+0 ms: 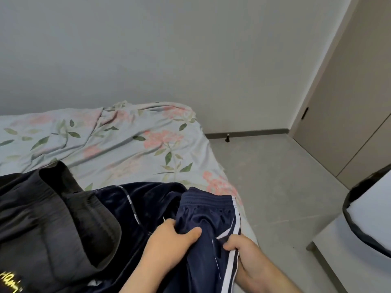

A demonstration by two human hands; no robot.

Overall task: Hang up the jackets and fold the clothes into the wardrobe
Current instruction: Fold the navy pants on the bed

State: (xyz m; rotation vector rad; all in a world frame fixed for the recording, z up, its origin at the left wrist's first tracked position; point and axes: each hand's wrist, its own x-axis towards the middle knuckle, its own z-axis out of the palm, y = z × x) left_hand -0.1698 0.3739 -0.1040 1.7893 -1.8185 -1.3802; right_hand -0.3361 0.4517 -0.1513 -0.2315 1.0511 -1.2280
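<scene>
Clutching the navy track bottoms (201, 227) at lower centre of frame, over the near edge of the floral bedsheet (127, 144). Bunching fabric just below the waistband (206, 199) in the left hand (169, 242), thumb on top, fingers curled under. Pinching the white side stripes (231, 259) with the right hand (243, 252), fingers closed on the seam. Running lengthwise from mid-frame down to the bottom edge, waistband end pointing up the frame. Touching a navy velour zip jacket (137, 206) on the left, then a black garment (53, 218) at lower left. Beige wardrobe door (349, 102) at upper right.
</scene>
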